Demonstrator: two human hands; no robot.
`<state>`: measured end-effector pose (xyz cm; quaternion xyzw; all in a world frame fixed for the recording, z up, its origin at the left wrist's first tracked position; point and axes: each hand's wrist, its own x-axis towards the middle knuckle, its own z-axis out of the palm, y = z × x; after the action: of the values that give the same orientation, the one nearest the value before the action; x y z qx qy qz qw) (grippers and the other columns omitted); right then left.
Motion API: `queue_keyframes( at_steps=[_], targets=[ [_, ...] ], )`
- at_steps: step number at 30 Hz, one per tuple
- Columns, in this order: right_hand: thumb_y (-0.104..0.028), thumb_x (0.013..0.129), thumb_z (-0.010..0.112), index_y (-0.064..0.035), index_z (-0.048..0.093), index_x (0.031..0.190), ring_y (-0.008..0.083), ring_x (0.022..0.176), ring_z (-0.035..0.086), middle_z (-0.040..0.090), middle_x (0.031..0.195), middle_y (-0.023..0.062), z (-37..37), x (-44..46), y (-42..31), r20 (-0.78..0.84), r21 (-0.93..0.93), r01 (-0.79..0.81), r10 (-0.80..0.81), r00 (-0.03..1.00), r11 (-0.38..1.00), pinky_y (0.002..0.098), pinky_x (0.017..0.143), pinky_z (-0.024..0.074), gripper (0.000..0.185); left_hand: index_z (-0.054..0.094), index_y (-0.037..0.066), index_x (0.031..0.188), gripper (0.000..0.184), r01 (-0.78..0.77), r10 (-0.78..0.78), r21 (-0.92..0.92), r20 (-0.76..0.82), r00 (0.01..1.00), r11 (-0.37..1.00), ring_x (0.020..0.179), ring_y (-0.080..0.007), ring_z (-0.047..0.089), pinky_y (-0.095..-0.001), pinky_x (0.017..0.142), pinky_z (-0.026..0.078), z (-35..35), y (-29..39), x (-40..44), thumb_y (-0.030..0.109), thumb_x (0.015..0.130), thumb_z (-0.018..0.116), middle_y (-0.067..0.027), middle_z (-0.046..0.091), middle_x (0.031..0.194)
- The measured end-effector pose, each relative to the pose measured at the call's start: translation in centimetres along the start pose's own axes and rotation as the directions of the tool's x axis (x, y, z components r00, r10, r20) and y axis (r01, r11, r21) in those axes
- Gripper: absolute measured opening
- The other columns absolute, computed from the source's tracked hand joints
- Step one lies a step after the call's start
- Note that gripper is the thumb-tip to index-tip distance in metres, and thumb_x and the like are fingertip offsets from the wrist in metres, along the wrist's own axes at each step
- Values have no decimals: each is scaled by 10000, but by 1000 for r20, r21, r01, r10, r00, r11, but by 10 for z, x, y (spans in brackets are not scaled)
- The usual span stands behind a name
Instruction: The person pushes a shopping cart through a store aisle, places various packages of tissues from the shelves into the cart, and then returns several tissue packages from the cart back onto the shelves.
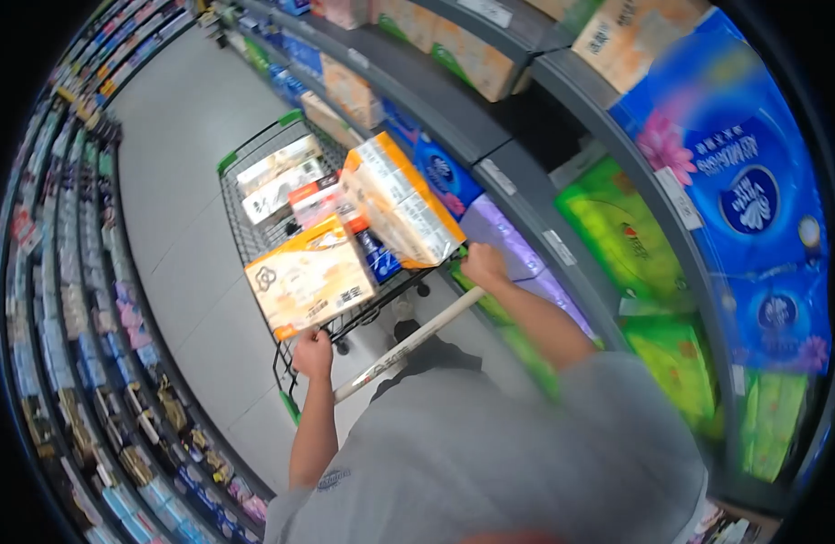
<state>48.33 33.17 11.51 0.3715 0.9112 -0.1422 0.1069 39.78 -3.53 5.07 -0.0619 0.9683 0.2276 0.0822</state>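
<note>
A wire shopping cart [239,210] with green corners stands before me, its pale push bar [408,346] close to my body. My left hand [311,354] is closed at the rear rim of the basket, just below an orange-and-cream tissue pack [310,276]. At the other rear corner, my right hand [484,266] is closed too, beside the lower corner of a second orange-and-cream tissue pack [398,199], which leans tilted. The undersides of both grips are hidden. Farther in lie white boxes [284,190], a red-and-pink pack [316,201] and a dark blue pack [378,256].
Tall shelving [572,218] runs close along the right, with blue tissue packs [744,181], green packs [621,231] and purple packs [504,236]. Shelves of small packaged goods [73,308] curve along the left. Grey floor [168,127] stretches ahead between them.
</note>
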Motion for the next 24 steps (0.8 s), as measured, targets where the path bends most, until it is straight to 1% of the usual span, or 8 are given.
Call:
queue_keyframes(
  at_steps=[3, 5, 6, 8, 10, 13, 18, 24],
  targets=[
    [-177, 753, 610, 51, 669, 843, 396, 826, 648, 650, 852, 269, 11, 25, -3, 33, -25, 21, -20, 999, 999, 470, 756, 514, 252, 717, 158, 780, 207, 8, -8, -30, -5, 1000, 1000, 699, -324, 654, -426, 633, 497, 16, 7, 14, 275, 713, 560, -121, 672, 716],
    [-177, 753, 608, 52, 668, 835, 395, 824, 648, 651, 850, 267, 6, 22, -5, 53, -53, 37, -35, 998, 998, 468, 757, 514, 250, 716, 164, 768, 183, 47, -47, 5, 41, 998, 999, 691, -314, 654, -418, 626, 496, 6, 10, 8, 251, 717, 564, -113, 673, 709],
    [-179, 754, 605, 52, 666, 825, 392, 826, 648, 651, 850, 265, 20, 39, 0, 70, -30, 39, -36, 997, 999, 469, 758, 514, 249, 716, 164, 768, 183, 62, -63, 20, 44, 997, 998, 691, -314, 654, -418, 626, 496, 20, 11, 15, 251, 717, 564, -113, 673, 709],
    [-181, 754, 602, 52, 664, 815, 390, 828, 648, 651, 850, 263, 15, 33, 2, 70, -14, 29, -28, 997, 999, 469, 759, 514, 249, 710, 167, 756, 170, 56, -56, 8, 30, 998, 998, 677, -306, 652, -412, 613, 493, 16, 12, 10, 250, 720, 567, -103, 675, 707],
    [-178, 757, 599, 42, 666, 830, 392, 828, 646, 651, 855, 260, 0, 32, -1, 121, -14, 10, -8, 993, 1000, 469, 761, 514, 242, 706, 164, 750, 166, 46, -46, -5, 24, 999, 999, 669, -305, 650, -411, 606, 490, 14, 12, 5, 252, 721, 569, -97, 674, 702],
    [-175, 757, 599, 26, 666, 863, 395, 825, 645, 651, 854, 258, 5, 29, 4, 56, -14, 14, -14, 998, 1000, 472, 756, 513, 237, 698, 159, 739, 161, 25, -25, -21, -1, 1000, 999, 654, -305, 646, -412, 594, 486, 16, 11, 1, 258, 723, 572, -88, 670, 688],
    [-188, 764, 594, 17, 657, 883, 403, 844, 638, 650, 874, 255, 0, 25, 11, 44, 22, 28, -29, 999, 999, 481, 770, 507, 245, 692, 154, 740, 165, 14, -12, 32, -46, 999, 999, 643, -296, 644, -413, 579, 479, 18, 17, -11, 260, 733, 566, -85, 665, 677],
    [-188, 764, 589, 24, 665, 876, 406, 873, 634, 644, 927, 263, -3, 22, 25, 45, 80, 31, -34, 998, 996, 475, 794, 503, 251, 692, 141, 756, 183, -13, 15, 24, -82, 996, 1000, 659, -311, 644, -421, 583, 475, 26, 15, -24, 260, 742, 553, -93, 664, 681]
  ],
)
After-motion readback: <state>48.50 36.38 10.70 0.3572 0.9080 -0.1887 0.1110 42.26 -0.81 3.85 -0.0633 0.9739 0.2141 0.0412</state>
